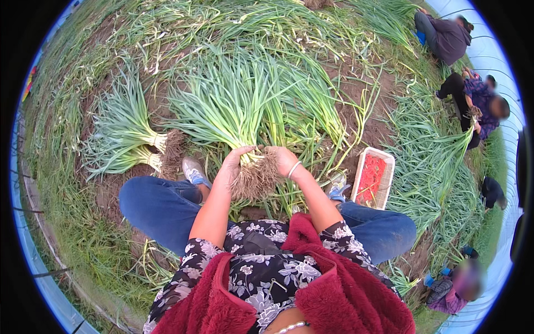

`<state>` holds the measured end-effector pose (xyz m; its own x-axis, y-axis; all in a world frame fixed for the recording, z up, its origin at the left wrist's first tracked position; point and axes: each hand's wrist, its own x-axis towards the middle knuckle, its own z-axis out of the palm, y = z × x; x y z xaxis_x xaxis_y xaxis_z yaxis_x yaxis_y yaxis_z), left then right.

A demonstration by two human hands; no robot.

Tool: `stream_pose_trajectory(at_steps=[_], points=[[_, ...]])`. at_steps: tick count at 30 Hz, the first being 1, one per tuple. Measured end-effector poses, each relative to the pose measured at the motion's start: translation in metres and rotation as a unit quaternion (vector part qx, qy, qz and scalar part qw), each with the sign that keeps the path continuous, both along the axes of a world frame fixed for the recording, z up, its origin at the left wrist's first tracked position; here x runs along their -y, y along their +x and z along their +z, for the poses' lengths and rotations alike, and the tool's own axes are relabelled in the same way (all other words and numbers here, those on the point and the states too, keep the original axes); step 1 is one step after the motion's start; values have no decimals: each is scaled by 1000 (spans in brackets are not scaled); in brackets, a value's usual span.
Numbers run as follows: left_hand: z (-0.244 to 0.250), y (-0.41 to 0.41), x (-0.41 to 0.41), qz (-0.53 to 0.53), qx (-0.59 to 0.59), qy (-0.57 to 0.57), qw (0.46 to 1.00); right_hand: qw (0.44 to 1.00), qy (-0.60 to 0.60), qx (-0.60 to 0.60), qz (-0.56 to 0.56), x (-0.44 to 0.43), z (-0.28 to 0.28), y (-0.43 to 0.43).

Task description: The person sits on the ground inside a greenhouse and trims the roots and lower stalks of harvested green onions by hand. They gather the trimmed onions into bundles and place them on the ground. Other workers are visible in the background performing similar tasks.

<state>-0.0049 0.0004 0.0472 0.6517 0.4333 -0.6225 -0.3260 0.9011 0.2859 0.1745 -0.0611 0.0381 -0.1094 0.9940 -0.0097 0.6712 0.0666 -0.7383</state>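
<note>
Between my knees, my left hand (236,162) and my right hand (284,161) grip a thick bunch of long-leaved allium plants (233,112) just above the roots. A dense mat of brown, stringy roots (255,179) hangs towards me, while the green leaves fan out away from me. The right wrist wears a pale band. More loose plants (311,100) lie on the soil just beyond the held bunch, to its right. Two gathered bundles, an upper bundle (129,112) and a lower bundle (125,160), rest at the left with their roots towards my left foot.
Beside my right knee stands a pale plastic basket (388,179) holding small red bands (371,177). Cut leaves litter the soil (367,104) all around. Several people sit or crouch along the right edge; one person (479,104) holds plants. Blue sheeting (507,137) borders the plot.
</note>
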Motion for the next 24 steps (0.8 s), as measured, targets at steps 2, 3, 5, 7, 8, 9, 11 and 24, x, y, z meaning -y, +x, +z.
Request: stream_pose_trajectory(at_steps=[2, 3, 5, 7, 8, 9, 11, 24], points=[[-12, -9, -1, 30, -24, 13, 999, 995, -87, -24, -30, 16, 5, -8], [-8, -10, 1, 40, -29, 6, 999, 996, -90, -4, -5, 23, 13, -2], [-7, -15, 1, 49, -20, 23, 998, 989, -147, 25, -6, 26, 23, 14], [-13, -16, -1, 47, 19, 41, 998, 975, -129, -103, -149, 23, 46, 16], [-21, -18, -2, 43, 51, 50, 997, 967, -92, -144, -188, 15, 56, 13], [-27, -14, -1, 33, 84, 57, 994, 968, -67, -111, -214, 7, 59, 11], [-28, -8, 8, 53, 46, 80, 994, 974, -162, 38, -156, -6, 106, -23], [67, -59, -50, 209, 272, 139, 929, 919, -255, -12, -301, 18, -91, 53]])
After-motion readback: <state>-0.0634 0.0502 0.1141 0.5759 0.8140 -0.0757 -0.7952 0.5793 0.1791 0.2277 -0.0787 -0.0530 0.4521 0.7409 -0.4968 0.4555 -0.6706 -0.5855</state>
